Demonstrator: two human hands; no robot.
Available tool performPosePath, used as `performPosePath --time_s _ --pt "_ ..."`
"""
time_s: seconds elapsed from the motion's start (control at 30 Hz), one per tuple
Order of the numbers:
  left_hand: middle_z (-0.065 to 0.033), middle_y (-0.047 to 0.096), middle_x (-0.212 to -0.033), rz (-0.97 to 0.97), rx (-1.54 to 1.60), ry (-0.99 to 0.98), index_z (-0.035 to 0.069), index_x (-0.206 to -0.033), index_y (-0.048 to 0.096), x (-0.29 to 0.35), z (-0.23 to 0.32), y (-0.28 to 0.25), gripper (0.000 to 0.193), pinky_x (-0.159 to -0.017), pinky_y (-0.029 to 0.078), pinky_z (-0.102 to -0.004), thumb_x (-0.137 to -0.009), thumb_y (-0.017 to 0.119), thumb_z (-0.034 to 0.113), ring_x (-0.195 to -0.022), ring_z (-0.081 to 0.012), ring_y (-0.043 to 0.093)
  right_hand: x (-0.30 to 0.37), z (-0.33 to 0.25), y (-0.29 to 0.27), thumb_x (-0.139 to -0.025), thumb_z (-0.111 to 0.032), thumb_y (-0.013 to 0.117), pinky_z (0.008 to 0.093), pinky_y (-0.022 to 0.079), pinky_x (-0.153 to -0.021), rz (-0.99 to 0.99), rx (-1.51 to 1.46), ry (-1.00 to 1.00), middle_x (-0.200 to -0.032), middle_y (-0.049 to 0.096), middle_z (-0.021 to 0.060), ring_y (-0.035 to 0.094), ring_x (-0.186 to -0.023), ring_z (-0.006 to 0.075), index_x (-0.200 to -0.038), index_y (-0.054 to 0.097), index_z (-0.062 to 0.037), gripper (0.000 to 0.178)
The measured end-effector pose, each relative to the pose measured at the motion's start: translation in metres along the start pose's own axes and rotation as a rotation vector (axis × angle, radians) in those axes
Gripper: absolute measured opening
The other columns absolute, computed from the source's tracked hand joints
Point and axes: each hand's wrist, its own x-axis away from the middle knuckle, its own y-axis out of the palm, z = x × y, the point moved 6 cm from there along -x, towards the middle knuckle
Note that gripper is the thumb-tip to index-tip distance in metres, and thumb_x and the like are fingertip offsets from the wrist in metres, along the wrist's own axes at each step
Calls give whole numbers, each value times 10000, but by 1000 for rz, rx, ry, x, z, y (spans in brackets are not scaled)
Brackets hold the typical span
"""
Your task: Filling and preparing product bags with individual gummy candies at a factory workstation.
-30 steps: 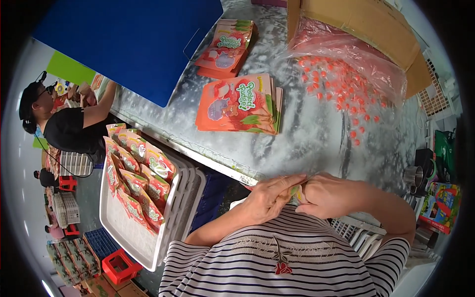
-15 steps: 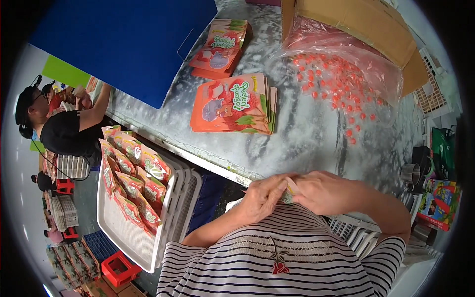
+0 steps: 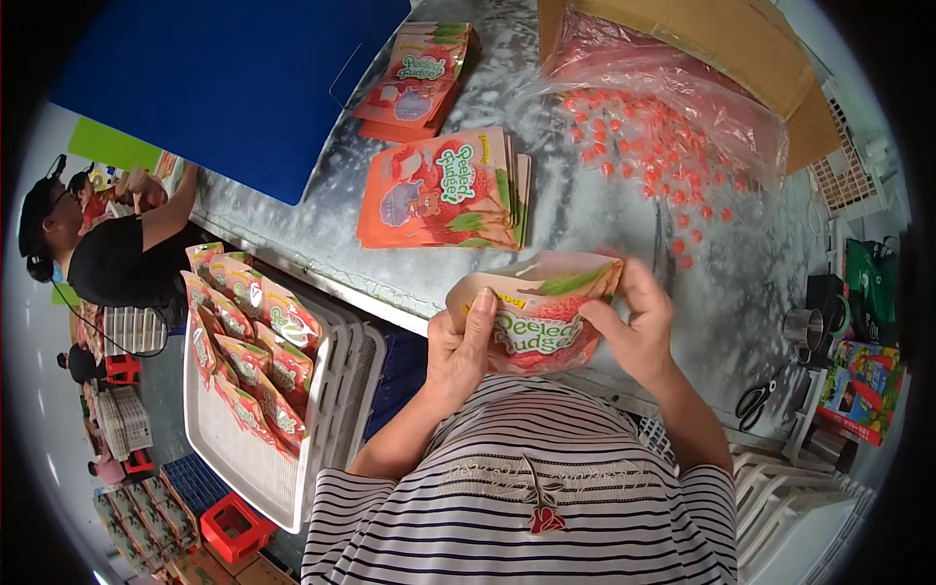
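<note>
A red and pink candy pouch (image 3: 541, 317) is held up in front of my striped shirt, just off the table's near edge. My left hand (image 3: 462, 346) pinches its left side, thumb across the front. On the right side, my right hand (image 3: 636, 322) grips the pouch near its top corner. The pouch's upper edge bows apart, showing a pale inside. Beyond it on the table lies a stack of flat pouches (image 3: 439, 190), with another pouch stack (image 3: 414, 83) behind. Small red wrapped candies (image 3: 673, 171) are scattered at the right, spilling from a clear plastic bag (image 3: 663, 73).
A cardboard box (image 3: 707, 29) holds the plastic bag. At the left, a white tray (image 3: 224, 439) of standing filled pouches (image 3: 249, 341) tops a stack of trays. A blue panel (image 3: 214, 78) covers the far left. Scissors (image 3: 756, 402) lie at the right edge. A co-worker (image 3: 122, 258) stands at left.
My hands have come apart and upward from close against my shirt. The pouch, mostly hidden between them before, now faces up with its top spread. The view has shifted slightly.
</note>
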Motion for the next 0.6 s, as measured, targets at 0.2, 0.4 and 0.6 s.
performPosePath --time_s 0.2,0.4,0.6 --pt "-23 671 -867 3 -157 39 -31 -995 668 -3 -6 -1 345 -650 460 -207 -1024 473 253 -751 -53 568 6 14 14 -899 -42 634 210 447 -630 -105 -261 264 -798 647 11 540 -704 44 -976 653 21 101" --pt "0 635 -769 10 -151 -140 -4 -923 687 -2 -28 -10 378 -577 434 -216 -998 522 327 -658 -42 531 16 33 15 -911 -53 616 201 420 -643 -89 -292 364 -791 601 -32 499 -702 35 -941 643 23 87" --pt "21 638 -733 74 101 -210 10 -921 700 -3 -41 -8 384 -552 430 -222 -974 559 364 -633 -37 531 21 46 26 -888 -29 632 208 439 -671 -275 -585 592 -826 619 -30 521 -731 33 -962 651 -2 81"
